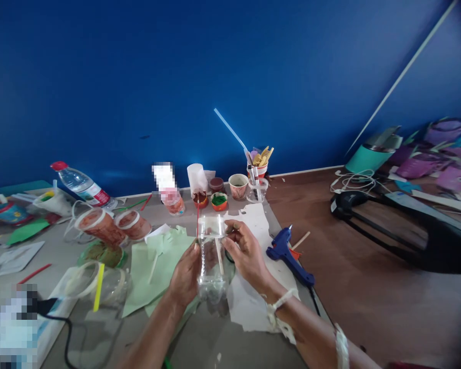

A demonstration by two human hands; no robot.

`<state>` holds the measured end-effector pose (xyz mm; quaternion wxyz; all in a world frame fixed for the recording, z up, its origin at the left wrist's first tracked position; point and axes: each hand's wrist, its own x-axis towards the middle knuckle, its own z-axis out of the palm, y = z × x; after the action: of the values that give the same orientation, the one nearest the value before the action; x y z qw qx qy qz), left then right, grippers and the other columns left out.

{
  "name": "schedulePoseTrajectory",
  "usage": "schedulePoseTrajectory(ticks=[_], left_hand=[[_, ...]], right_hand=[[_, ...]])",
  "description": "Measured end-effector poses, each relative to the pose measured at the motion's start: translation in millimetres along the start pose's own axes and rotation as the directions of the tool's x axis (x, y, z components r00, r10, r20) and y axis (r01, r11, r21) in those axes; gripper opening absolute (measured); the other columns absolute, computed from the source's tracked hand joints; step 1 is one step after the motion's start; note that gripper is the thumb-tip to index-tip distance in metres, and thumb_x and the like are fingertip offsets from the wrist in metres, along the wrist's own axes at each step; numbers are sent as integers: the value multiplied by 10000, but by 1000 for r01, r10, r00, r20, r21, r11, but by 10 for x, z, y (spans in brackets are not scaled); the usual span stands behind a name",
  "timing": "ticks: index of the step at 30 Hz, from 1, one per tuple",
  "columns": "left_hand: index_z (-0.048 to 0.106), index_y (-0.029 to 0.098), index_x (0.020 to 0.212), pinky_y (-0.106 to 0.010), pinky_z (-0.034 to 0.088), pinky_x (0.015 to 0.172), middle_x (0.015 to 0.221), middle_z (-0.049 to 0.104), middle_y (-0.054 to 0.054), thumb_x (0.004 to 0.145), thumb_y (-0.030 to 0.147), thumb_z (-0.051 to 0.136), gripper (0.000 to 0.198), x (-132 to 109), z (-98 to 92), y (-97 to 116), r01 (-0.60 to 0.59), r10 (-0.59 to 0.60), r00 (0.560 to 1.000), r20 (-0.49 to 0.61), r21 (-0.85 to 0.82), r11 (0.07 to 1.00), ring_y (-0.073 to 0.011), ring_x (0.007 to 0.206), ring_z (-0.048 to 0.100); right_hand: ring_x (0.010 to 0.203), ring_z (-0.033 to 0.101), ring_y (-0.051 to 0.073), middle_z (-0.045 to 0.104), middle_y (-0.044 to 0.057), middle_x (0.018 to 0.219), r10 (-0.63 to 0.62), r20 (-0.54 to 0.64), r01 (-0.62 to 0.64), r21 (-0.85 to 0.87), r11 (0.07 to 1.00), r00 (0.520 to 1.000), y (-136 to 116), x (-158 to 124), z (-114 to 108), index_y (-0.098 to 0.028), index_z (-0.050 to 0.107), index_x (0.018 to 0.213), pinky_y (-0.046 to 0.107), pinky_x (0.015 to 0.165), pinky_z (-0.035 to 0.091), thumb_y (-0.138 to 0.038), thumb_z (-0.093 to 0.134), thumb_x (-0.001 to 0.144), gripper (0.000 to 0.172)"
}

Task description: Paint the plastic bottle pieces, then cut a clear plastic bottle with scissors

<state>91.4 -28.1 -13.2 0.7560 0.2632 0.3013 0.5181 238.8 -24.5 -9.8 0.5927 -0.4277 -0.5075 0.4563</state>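
Observation:
A clear plastic bottle (210, 284) with a cut-looking open top stands upright between my two hands. My left hand (186, 272) is closed around its left side. On the right, my right hand (249, 252) grips the upper part between thumb and fingers. A pale wooden stick (219, 256) shows through the clear wall; whether it is inside or behind I cannot tell. Just behind the bottle's left edge rises a thin red stick (197, 220). White paper (249, 307) and green paper sheets (138, 279) lie either side.
To the right lies a blue glue gun (288, 253) with its cord. Small paint cups (218, 201) and a cup of spoons (258, 166) stand by the wall. Brown-coated plastic cups (102, 225) and a red-capped water bottle (82, 184) are on the left. A black frame (392, 230) sits far right.

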Motion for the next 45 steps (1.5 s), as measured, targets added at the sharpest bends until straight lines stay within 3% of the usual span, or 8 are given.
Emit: schedulePoseTrajectory(ticks=[5,10,22,28,33,37,40,45], left_hand=[[672,214,1131,-383,471,952,1020,739,-62,783,324,704,367,-19,4,-11,52,-55,997,50,55,997,-256,1020,663],[694,209,1092,-366,492,892,947,748,-63,728,368,759,403,-43,65,-12,66,-71,997,28,140,988,-255,940,684],[704,193,1083,-385,508,896,983,748,-105,696,340,790,422,-82,136,-56,115,-118,993,11,174,978,-294,979,684],[682,187,1130,-386,503,906,1004,742,-109,733,322,760,427,-104,164,-133,128,-132,991,11,181,975,-288,995,677],[698,145,1063,-407,534,837,938,747,-122,768,411,702,398,-62,107,-140,177,-177,984,0,64,982,-297,900,698],[712,130,980,-400,538,834,885,750,-110,735,396,737,363,-40,70,-80,149,-148,988,-41,21,989,-294,881,701],[711,125,955,-395,538,839,885,750,-103,722,381,753,349,-49,78,-44,74,-69,993,-93,56,996,-295,889,701],[701,158,1006,-371,537,854,954,749,-88,747,352,735,326,-61,98,-15,10,1,995,-97,109,994,-277,940,693]], right_hand=[[631,473,115,472,-32,802,64,19,-65,16,998,998,-36,25,-33,-207,413,1179,265,590,430,-353,665,756,513],[648,454,119,438,-41,767,-23,-38,23,18,1000,999,-37,30,-28,-205,448,1128,259,596,413,-367,622,801,405],[613,498,129,519,-27,715,-1,-113,-7,-69,998,994,23,34,-20,-178,514,1035,267,565,424,-383,568,838,289],[630,528,137,542,-9,699,-11,-230,1,-46,999,973,-16,85,-48,-194,524,810,273,589,449,-394,555,844,205],[405,379,100,407,-88,572,61,-231,-18,183,983,971,-55,75,-38,-231,455,1091,237,411,373,-436,439,913,272],[586,557,132,558,-3,738,-164,-181,152,-79,985,970,-63,35,-55,-216,541,968,275,561,478,-270,509,881,107],[809,614,181,618,63,872,-367,-46,336,-309,889,929,-67,29,-81,-201,602,854,324,740,498,-168,509,856,98],[733,618,170,638,52,819,-288,-62,254,-320,913,956,-31,51,-102,-195,611,911,309,706,491,-201,452,907,159]])
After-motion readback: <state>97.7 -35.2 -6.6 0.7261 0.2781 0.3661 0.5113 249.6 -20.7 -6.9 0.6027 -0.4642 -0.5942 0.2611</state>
